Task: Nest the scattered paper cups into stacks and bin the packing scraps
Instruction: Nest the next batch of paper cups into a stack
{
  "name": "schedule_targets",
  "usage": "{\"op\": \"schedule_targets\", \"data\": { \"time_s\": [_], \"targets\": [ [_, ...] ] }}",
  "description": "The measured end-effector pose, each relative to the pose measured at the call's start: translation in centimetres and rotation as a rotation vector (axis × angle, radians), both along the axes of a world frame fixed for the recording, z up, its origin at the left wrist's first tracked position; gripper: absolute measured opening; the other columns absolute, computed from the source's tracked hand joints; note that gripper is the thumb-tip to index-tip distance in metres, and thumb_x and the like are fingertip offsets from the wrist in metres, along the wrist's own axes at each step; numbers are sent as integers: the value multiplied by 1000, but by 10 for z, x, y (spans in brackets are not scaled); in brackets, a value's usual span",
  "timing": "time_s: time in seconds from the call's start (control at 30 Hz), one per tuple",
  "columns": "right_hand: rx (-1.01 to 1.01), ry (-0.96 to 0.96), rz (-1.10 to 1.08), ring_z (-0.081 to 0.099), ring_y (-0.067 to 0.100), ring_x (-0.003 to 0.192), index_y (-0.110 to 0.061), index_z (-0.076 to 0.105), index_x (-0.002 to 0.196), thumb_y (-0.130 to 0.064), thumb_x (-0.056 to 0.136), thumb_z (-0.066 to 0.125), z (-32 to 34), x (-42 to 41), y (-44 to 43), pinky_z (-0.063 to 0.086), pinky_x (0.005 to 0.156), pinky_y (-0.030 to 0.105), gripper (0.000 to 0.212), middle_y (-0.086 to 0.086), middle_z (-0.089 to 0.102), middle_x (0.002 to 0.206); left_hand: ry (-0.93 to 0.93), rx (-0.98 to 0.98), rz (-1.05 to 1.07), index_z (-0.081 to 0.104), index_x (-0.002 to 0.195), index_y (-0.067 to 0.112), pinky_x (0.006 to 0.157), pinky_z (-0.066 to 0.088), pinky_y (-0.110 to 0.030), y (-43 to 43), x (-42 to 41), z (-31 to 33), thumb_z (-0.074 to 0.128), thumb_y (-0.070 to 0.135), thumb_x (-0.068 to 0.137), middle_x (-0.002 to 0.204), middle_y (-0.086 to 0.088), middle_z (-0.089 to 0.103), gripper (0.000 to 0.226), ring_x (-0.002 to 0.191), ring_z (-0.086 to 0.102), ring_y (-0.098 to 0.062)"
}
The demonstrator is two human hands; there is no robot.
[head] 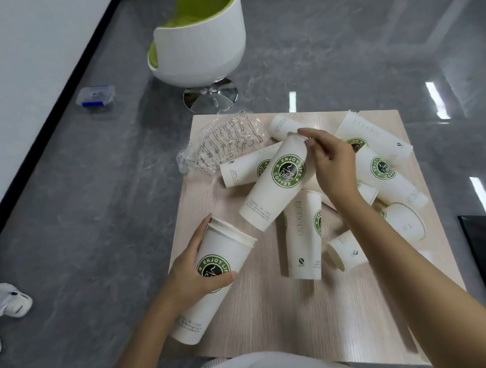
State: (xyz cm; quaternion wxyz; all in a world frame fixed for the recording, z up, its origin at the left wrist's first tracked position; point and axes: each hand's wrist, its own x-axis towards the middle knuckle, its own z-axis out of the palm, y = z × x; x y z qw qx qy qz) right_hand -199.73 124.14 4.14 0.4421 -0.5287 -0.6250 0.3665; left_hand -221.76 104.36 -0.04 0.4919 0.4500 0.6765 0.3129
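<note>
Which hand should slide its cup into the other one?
Probably right. The right hand pinches the rim of a tilted cup whose base points at the open mouth of the stack. The left hand grips that stack, ready to receive it.

head-worn camera looks steeply down, near the table (pixel 253 321).
</note>
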Motion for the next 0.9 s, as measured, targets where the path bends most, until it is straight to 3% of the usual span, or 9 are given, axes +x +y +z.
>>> {"op": "schedule_targets", "data": {
  "time_s": [0.13, 0.33, 0.4, 0.5, 0.6, 0.73, 0.83, 0.9],
  "targets": [
    [-17, 95, 30, 61, 7, 101, -12, 68, 111, -3, 93, 50, 6, -2, -19, 46, 91, 20, 27, -1, 69, 107, 34, 3, -38, 18, 138, 63, 68, 52, -11, 1, 11, 8, 86, 14, 70, 117, 39, 44, 108, 93, 62, 9],
    [-113, 130, 169, 60, 5, 105, -16, 68, 109, -5, 94, 52, -4, -10, -57, 44, 95, 21, 26, -3, 68, 110, 15, 34, -59, 15, 145, 56, 71, 50, -9, 2, 20, 13, 86, 14, 72, 129, 36, 40, 110, 94, 62, 10],
    [-137, 132, 236, 60, 8, 107, -19, 68, 110, -10, 94, 52, -11, -14, -71, 44, 95, 25, 24, -1, 68, 111, 6, 37, -65, 15, 145, 55, 71, 51, -10, 2, 23, 12, 86, 18, 72, 124, 36, 45, 108, 95, 63, 8],
    [-147, 116, 298, 62, 11, 97, -30, 67, 108, -12, 95, 53, -13, -19, -92, 45, 87, 24, 26, -4, 70, 105, 2, 36, -61, 16, 144, 58, 73, 52, -13, 3, 27, 11, 85, 27, 73, 118, 33, 52, 104, 95, 64, 6],
    [-197, 110, 354, 60, 23, 88, -40, 65, 104, -13, 96, 53, -12, -21, -107, 44, 80, 29, 31, -9, 70, 96, -28, 33, -59, 15, 142, 61, 74, 54, -17, 3, 30, 10, 82, 31, 76, 120, 29, 54, 99, 95, 65, 5],
    [-214, 100, 394, 59, 11, 83, -30, 67, 113, -17, 97, 52, -14, -21, -116, 48, 88, 37, 26, -23, 67, 91, -40, 42, -84, 11, 142, 63, 79, 56, -23, 2, 33, 8, 79, 33, 78, 122, 32, 51, 98, 97, 65, 2],
    [-194, 82, 405, 54, 0, 73, -22, 65, 116, -16, 97, 51, -12, -19, -116, 47, 82, 23, 25, -31, 59, 70, -38, 68, -78, 12, 141, 64, 79, 57, -23, 2, 35, 8, 78, 32, 80, 123, 34, 48, 95, 98, 64, 3],
    [-200, 88, 400, 56, -4, 79, -23, 66, 115, -16, 97, 51, -9, -19, -118, 42, 79, 12, 25, -31, 61, 78, -32, 84, -71, 12, 140, 64, 76, 58, -24, 2, 36, 7, 77, 31, 80, 122, 34, 49, 94, 98, 64, 2]
  ]
}}
